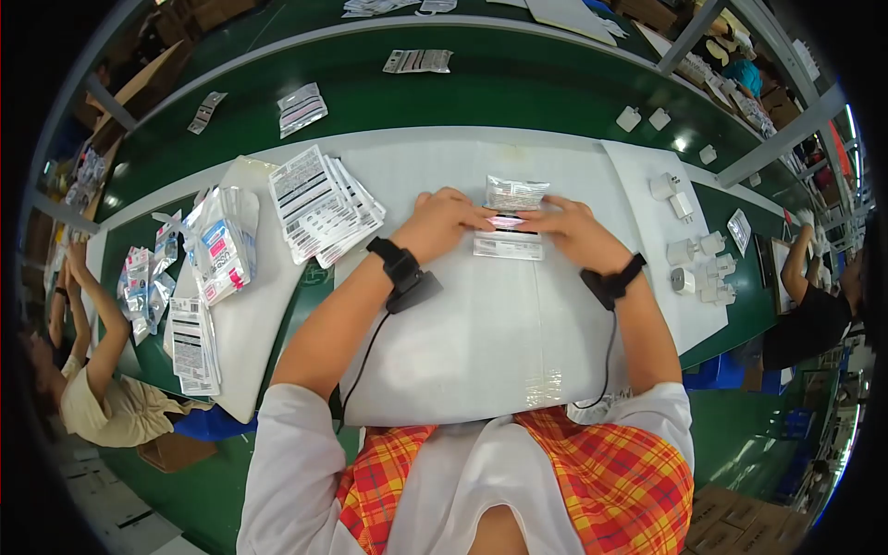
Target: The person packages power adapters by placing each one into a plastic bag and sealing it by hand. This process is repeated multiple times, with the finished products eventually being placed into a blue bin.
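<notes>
A flat silver pouch with a printed label lies on the white work mat in front of me, its middle creased or folded. My left hand pinches its left edge, fingertips and thumb close together. On the other side, my right hand grips the right edge, fingers pointing inward over the middle. The fingertips of both hands nearly meet on a pinkish strip there, and they hide part of it. Each wrist wears a black strap with a small box and a cable.
Left of the mat lie a fan of printed pouches and a stack of pink-and-blue packets. Several white plug adapters stand at the right. Loose pouches rest on the green conveyor behind a metal rail. Co-workers sit on both sides.
</notes>
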The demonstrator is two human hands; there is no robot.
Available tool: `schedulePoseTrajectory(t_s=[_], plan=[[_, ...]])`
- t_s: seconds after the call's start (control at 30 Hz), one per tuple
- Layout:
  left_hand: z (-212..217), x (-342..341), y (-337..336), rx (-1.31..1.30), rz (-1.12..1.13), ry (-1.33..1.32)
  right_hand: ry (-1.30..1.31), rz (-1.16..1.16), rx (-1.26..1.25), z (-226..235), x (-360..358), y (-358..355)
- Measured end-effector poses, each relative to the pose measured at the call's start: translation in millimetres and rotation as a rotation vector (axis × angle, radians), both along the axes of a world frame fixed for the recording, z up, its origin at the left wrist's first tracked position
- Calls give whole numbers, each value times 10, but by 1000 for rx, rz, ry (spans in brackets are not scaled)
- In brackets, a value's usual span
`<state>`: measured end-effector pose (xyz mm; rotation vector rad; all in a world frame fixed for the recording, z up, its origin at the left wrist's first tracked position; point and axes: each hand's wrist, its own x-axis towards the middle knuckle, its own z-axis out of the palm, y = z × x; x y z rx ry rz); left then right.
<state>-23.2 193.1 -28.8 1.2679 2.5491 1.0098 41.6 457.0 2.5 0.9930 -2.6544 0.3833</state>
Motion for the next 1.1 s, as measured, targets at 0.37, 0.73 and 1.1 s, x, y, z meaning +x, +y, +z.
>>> schedulePoseTrajectory(t_s=[0.37,0.73,1.1], plan=[[68,151,-94,-84,103,197,-255,-233,-61,116,222,-966],[18,250,62,-86,155,204,-550,-161,-323,186,189,-965],[117,298,-191,-66,24,165,52,-1031,-1059,312,2976,1727]])
